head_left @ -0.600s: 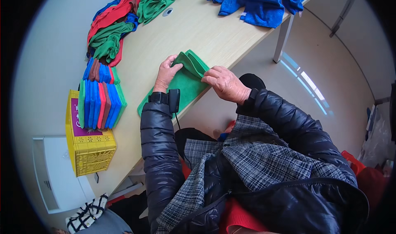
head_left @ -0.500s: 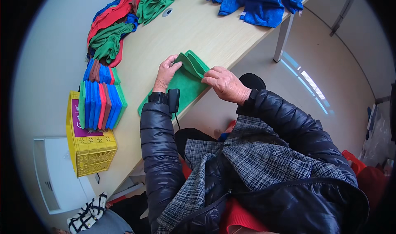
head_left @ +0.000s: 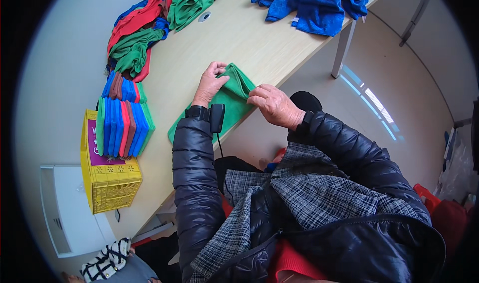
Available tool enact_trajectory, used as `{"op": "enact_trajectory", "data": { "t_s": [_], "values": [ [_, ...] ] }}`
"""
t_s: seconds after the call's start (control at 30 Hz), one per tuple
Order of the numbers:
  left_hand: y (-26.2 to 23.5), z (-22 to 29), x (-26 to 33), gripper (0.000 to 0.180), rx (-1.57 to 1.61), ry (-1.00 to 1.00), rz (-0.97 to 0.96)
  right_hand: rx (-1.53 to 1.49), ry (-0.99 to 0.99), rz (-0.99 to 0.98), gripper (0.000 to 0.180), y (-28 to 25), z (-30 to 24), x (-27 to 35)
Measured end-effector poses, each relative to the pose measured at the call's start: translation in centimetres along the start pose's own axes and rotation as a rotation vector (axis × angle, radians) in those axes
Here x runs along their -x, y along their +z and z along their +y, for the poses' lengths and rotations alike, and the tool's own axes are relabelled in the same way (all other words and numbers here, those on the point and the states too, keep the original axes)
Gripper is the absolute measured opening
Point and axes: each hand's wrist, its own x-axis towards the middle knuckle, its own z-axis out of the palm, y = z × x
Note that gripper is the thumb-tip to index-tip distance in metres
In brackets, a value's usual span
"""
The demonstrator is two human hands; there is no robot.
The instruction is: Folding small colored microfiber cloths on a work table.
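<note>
Little has moved since the earlier frames; both hands stay on the green cloth [head_left: 227, 103] at the worktop's [head_left: 249, 38] near edge, the fold no further along; the left hand [head_left: 210, 83] curls its fingers over the cloth's raised fold, pinching it; the right hand [head_left: 272, 103] grips the fold's other end just beside it, fingers bent; the cloth's lower part hangs past the edge; a stack of folded cloths [head_left: 123, 126] stands near the left edge beside a yellow crate [head_left: 107, 180]; loose cloths [head_left: 149, 28] trail along the far left edge; blue cloths [head_left: 314, 3] lie at the far right corner.
</note>
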Motion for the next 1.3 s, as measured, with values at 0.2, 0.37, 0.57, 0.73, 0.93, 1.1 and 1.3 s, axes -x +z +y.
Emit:
{"op": "enact_trajectory", "data": {
  "t_s": [0.2, 0.37, 0.57, 0.73, 0.93, 1.1, 1.3],
  "values": [
    [-1.8, 1.0, 1.3, 0.018, 0.007, -0.047, -0.036, -0.253, 0.359, 0.088, 0.030, -1.7, -0.2, -2.0],
    [-1.4, 4.6, 3.8, 0.011, 0.029, 0.100, 0.016, -0.154, 0.326, 0.155, 0.044, -1.4, 0.2, -6.6],
    [-1.3, 6.6, 6.5, 0.010, 0.035, 0.150, 0.162, -0.212, 0.341, 0.069, 0.024, 0.7, -1.8, -9.0],
    [-0.9, 7.3, 8.6, 0.013, 0.034, 0.224, 0.304, -0.349, 0.487, 0.009, 0.021, 1.3, -2.1, -9.3],
    [-0.7, 7.5, 9.6, 0.017, -0.030, 0.279, 0.393, -0.755, 0.662, -0.066, 0.020, 1.7, -2.0, -8.9],
    [-0.7, 7.3, 10.0, 0.017, -0.025, 0.293, 0.403, -0.865, 0.713, -0.133, 0.020, 1.1, -2.6, -9.1],
    [-0.7, 7.2, 10.7, 0.014, -0.024, 0.270, 0.407, -0.710, 0.520, -0.060, 0.023, 2.3, -3.3, -9.1]
  ]
}}
